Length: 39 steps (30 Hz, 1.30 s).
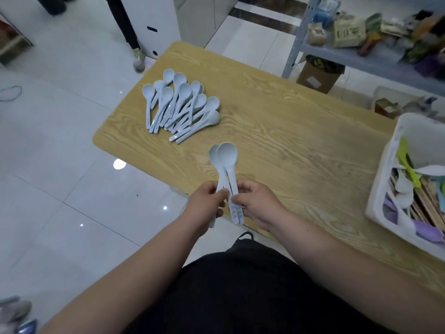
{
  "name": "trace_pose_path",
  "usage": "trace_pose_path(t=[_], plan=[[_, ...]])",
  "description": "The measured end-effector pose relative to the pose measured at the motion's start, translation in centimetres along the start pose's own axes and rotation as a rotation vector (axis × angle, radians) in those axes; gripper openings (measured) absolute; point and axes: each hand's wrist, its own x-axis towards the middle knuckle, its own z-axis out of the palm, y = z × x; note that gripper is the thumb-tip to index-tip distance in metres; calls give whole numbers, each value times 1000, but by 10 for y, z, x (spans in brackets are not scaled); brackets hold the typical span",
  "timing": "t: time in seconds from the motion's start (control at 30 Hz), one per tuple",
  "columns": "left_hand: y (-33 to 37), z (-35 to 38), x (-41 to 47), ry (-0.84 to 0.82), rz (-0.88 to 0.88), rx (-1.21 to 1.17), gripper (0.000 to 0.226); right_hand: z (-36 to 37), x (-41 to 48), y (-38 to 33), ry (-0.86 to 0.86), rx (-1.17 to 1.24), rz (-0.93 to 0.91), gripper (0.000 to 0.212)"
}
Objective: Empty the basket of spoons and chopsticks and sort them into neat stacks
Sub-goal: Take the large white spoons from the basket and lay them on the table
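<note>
Head view, from the left: a loose pile [180, 107] of pale blue spoons lies fanned on the far left part of the table [289, 131], bowls pointing away and handles crossing. Nearer, over the table's near edge, the left hand [207, 201] curls its fingers round one spoon handle. The held spoons [225, 157] rise between the two hands, bowls overlapping and facing up, above the wood. The right hand [255, 201] pinches two more handles together between thumb and fingertips, just beside the left hand. At the far right stands the white basket [381, 189], partly out of frame. It holds wooden chopsticks [426, 201] mixed with coloured spoons [426, 233] in white, green and purple.
</note>
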Motion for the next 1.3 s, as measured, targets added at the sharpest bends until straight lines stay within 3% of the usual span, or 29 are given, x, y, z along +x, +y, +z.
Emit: trace_pose_path(t=[0.27, 0.5, 0.7, 0.93, 1.07, 1.2, 1.3], plan=[[42, -22, 52, 92, -121, -110, 18, 16, 70, -38, -32, -36, 37, 31], [40, -72, 108, 106, -148, -144, 20, 42, 120, -49, 60, 48, 87, 32], [55, -168, 185, 84, -95, 38, 21, 77, 166, -58, 262, 87, 173, 28], [80, -286, 274, 222, -51, 241, 25, 128, 219, -70, 561, 178, 285, 25], [83, -315, 305, 234, -53, 399, 25, 148, 228, -75, 714, 269, 292, 28], [95, -311, 323, 134, 19, 620, 39, 153, 233, -82, 760, 234, 233, 26], [101, -304, 334, 58, 105, 737, 44, 158, 242, -88, 674, 166, 189, 27]])
